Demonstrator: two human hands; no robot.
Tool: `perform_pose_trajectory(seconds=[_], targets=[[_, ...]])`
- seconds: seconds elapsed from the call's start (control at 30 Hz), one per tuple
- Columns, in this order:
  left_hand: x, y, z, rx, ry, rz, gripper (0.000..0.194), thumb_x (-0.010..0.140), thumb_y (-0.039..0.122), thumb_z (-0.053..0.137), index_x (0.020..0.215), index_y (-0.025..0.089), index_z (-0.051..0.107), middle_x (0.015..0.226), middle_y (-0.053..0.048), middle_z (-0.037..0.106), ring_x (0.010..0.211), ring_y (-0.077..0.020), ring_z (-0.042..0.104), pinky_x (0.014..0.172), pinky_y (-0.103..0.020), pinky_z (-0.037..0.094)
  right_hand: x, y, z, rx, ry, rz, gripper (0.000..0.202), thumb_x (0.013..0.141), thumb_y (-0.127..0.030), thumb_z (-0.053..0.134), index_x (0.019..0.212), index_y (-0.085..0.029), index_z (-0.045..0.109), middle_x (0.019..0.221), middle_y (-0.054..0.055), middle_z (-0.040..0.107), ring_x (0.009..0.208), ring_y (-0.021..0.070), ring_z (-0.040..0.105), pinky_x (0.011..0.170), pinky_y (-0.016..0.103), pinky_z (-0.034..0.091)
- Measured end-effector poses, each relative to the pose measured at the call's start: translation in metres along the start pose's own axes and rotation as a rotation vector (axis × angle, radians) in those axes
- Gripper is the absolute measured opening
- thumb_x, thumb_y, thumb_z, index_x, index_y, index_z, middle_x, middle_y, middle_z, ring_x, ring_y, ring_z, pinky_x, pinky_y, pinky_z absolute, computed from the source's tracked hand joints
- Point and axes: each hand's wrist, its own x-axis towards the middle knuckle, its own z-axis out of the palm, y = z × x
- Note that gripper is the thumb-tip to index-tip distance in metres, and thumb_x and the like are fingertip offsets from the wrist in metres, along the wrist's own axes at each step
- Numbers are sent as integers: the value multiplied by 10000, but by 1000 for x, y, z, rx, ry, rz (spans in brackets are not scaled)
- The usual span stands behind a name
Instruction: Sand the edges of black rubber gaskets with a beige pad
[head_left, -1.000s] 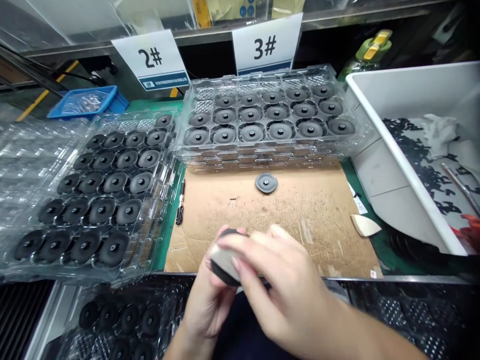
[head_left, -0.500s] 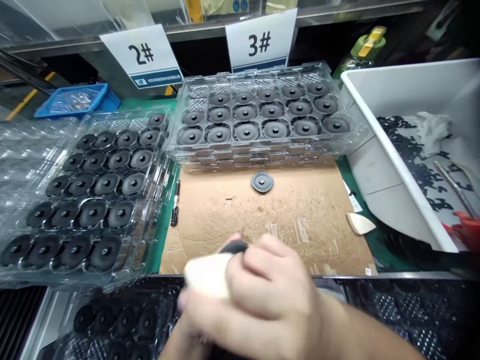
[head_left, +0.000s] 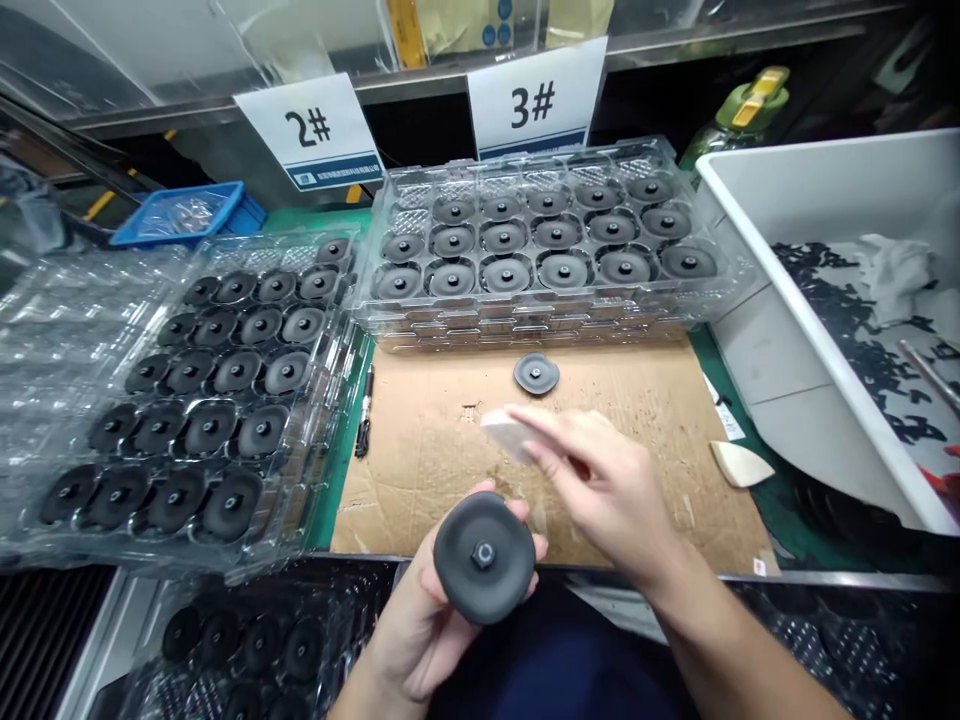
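My left hand (head_left: 427, 610) is closed around a black rubber disc (head_left: 486, 590), whose face with a small metal-centred stub is turned up toward me. Between the thumb and fingers of my right hand (head_left: 607, 480) is a white felt pad (head_left: 508, 432), held just above the cardboard and apart from the disc. A second, greyish disc (head_left: 536, 373) lies on the cardboard sheet (head_left: 427, 450) beyond my right hand. Another off-white felt pad (head_left: 741, 464), pointed at one end, rests at the sheet's right edge.
Clear plastic trays of black discs stand at the left (head_left: 289, 440) and back (head_left: 540, 310). On the right is a white bin (head_left: 810, 400) with small black parts. A black marker (head_left: 364, 410) lies left, and a blue basket (head_left: 180, 215) sits behind.
My hands were together over the disc and pad near the front edge. They have come apart: my right hand moved forward with the pad, and the disc's face now shows in my left.
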Motion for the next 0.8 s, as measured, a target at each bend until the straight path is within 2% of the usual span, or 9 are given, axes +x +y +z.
perform_pose_trajectory(seconds=[0.03, 0.1, 0.2, 0.37, 0.57, 0.63, 0.7, 0.8], targets=[[0, 1, -2, -37, -51, -14, 513, 598, 349, 754, 1086, 279, 614, 1096, -27, 665, 994, -257, 618, 810, -319, 522, -5, 11, 1, -47, 25, 70, 303, 896, -193, 468, 1184, -250, 544, 1006, 17, 652, 845, 132, 567, 754, 289, 395], [1, 1, -7, -75, -118, 0, 451, 666, 325, 709, 1103, 281, 605, 1139, -33, 649, 1026, -255, 605, 832, -316, 518, -19, 32, 8, -112, -32, 152, 309, 897, -205, 459, 1188, -267, 541, 985, 17, 657, 821, 138, 580, 733, 297, 415], [2, 2, -10, -87, -135, 8, 427, 679, 306, 700, 1097, 292, 608, 1145, -27, 648, 1028, -249, 606, 837, -321, 519, -46, 50, 23, -122, -163, 157, 306, 885, -178, 450, 1154, -262, 568, 921, 12, 674, 780, 137, 605, 697, 295, 445], [3, 5, -7, -78, -66, -27, 493, 602, 366, 731, 1077, 294, 619, 1135, -24, 645, 999, -241, 618, 823, -311, 515, -71, 55, 37, -117, -207, 156, 331, 884, -146, 429, 1176, -245, 549, 1008, 26, 668, 850, 139, 617, 719, 303, 468], [1, 8, -4, -50, -34, -22, 509, 600, 375, 722, 1092, 307, 608, 1154, -30, 633, 1046, -255, 591, 848, -324, 500, -66, 62, 38, -139, -177, 159, 320, 878, -165, 423, 1157, -217, 570, 924, 39, 681, 783, 156, 625, 700, 326, 493], [1, 8, -4, -57, -35, -14, 495, 605, 374, 717, 1083, 296, 615, 1152, -25, 638, 1057, -259, 585, 861, -320, 490, -60, 61, 33, -142, -167, 156, 309, 873, -173, 429, 1135, -211, 587, 908, 43, 679, 785, 163, 624, 690, 323, 497], [2, 6, -5, -60, -16, -1, 494, 607, 379, 711, 1083, 286, 615, 1160, -22, 634, 1074, -264, 574, 883, -319, 476, -52, 50, 23, -146, -159, 158, 306, 873, -185, 437, 1139, -214, 585, 887, 39, 673, 776, 162, 617, 690, 319, 494], [5, 3, -3, -42, 71, 58, 480, 635, 366, 702, 1099, 290, 602, 1195, -24, 610, 1069, -248, 575, 905, -328, 460, -38, 13, 7, -85, -2, 152, 329, 867, -181, 471, 1185, -220, 547, 939, 37, 655, 789, 150, 599, 698, 292, 487]])
